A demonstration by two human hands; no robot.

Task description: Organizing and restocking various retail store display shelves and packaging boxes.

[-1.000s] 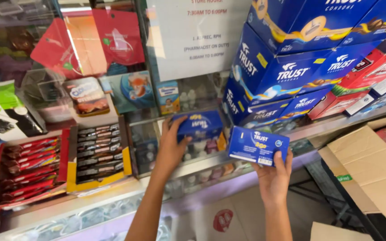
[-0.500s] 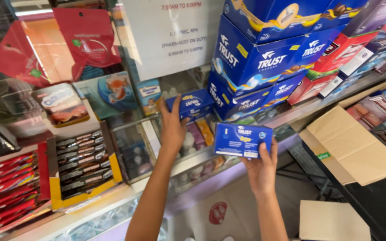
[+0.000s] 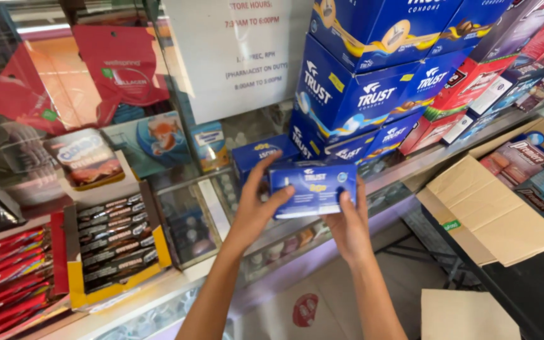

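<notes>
Both hands have come together: the left hand [image 3: 256, 211] and right hand [image 3: 346, 228] now grip one small blue box [image 3: 313, 189] above the glass tabletop [image 3: 190, 220], before the stacked blue cartons [image 3: 347, 94]. Seemingly mid-placement; setting it beside the blue box behind [image 3: 262, 154] needs a level push.

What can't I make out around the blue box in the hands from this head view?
- Lower edge and back of the small blue box: covered by the left hand and right hand.
- Second blue box behind it: its lower part is hidden by the left hand's fingers, so contact is unclear.
- Cardboard carton: cut off by the right edge.
- Items under the glass counter: blurred by reflections.
</notes>
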